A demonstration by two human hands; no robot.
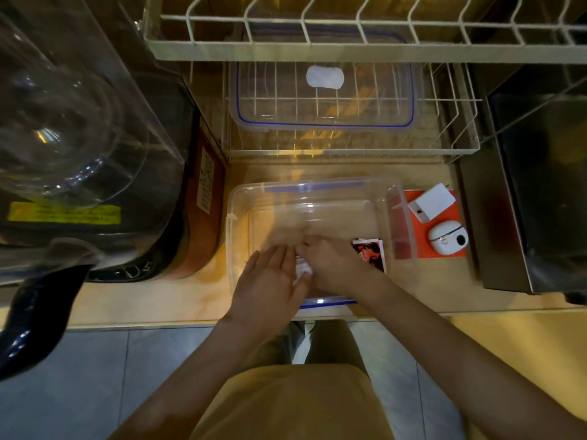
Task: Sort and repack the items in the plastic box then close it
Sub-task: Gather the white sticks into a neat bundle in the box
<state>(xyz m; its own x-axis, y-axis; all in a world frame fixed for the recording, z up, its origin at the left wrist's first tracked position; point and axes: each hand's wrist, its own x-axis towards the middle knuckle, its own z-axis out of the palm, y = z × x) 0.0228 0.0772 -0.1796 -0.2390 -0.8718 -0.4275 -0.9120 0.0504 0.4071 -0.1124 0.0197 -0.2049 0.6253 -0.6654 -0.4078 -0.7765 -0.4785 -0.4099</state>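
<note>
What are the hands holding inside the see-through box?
The right hand seems to pinch a small white thing, mostly hidden, low in the plastic box; what it is cannot be told. The left hand lies flat beside it.

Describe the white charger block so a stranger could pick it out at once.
Find the clear plastic box on the counter; right of it lies an orange card. The charger block sits on the card's far end, flat-sided and boxy, unlike the rounded white earbud case nearer the person.

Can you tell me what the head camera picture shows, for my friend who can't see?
Two hands, left and right, reach into a clear plastic box on a counter, handling something small and white. Its lid sits behind.
</note>
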